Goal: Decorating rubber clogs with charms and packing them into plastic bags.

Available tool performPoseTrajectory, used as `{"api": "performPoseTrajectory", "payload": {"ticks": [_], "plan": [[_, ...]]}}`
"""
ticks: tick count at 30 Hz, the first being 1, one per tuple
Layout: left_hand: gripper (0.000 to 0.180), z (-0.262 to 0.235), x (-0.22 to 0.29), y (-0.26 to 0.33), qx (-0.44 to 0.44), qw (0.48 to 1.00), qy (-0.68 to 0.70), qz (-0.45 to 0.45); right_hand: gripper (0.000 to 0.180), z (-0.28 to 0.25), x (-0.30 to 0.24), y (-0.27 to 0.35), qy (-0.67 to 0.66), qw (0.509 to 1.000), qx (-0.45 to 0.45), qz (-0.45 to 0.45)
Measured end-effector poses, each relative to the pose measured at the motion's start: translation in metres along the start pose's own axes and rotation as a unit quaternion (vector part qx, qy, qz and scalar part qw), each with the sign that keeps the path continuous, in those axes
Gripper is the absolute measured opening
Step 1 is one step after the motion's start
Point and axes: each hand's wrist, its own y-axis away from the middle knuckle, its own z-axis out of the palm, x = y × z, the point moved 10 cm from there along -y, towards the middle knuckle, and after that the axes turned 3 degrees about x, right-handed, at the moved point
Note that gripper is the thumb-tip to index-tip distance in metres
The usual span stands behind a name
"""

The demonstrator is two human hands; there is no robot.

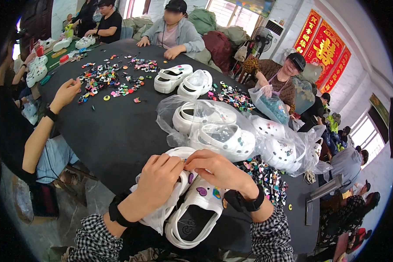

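Note:
Two white clogs are held close to me at the table's front edge. My left hand point(159, 181) is closed on the left clog point(155, 218), covering much of its upper. Over the same clog's toe, my right hand point(220, 170) pinches with fingertips meeting those of the left; whatever is between them is too small to make out. Beside it, under my right wrist, the right clog point(185, 233) points its toe away from me. A purple heart charm point(201, 191) and a colourful charm point(216, 193) sit on its upper.
On the dark table point(118, 144) lie heaps of shoe charms point(102, 78). Ahead are a bare white clog pair point(172, 78) and bagged white clogs point(222, 139). A person point(284, 74) at the right handles a plastic bag point(270, 107); another person's forearm point(41, 135) reaches in from the left.

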Motion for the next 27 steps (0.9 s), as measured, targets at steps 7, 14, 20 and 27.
{"api": "performPoseTrajectory", "payload": {"ticks": [7,14,20,27], "plan": [[0.036,-0.005,-0.013,0.001,0.008,0.995,0.049,-0.087,0.023,0.006,0.0,-0.01,-0.002,0.999,-0.045,-0.005],[0.041,-0.005,-0.012,-0.002,0.0,0.993,0.091,-0.082,0.023,0.005,0.006,-0.002,-0.022,0.999,-0.017,0.046],[0.034,-0.008,-0.014,0.0,0.008,0.994,0.074,-0.085,0.024,-0.008,0.013,0.006,-0.072,0.99,0.067,0.099],[0.033,-0.008,-0.02,0.002,0.027,0.99,0.075,-0.118,0.028,0.0,0.007,0.006,-0.007,0.997,0.062,0.045]]}}
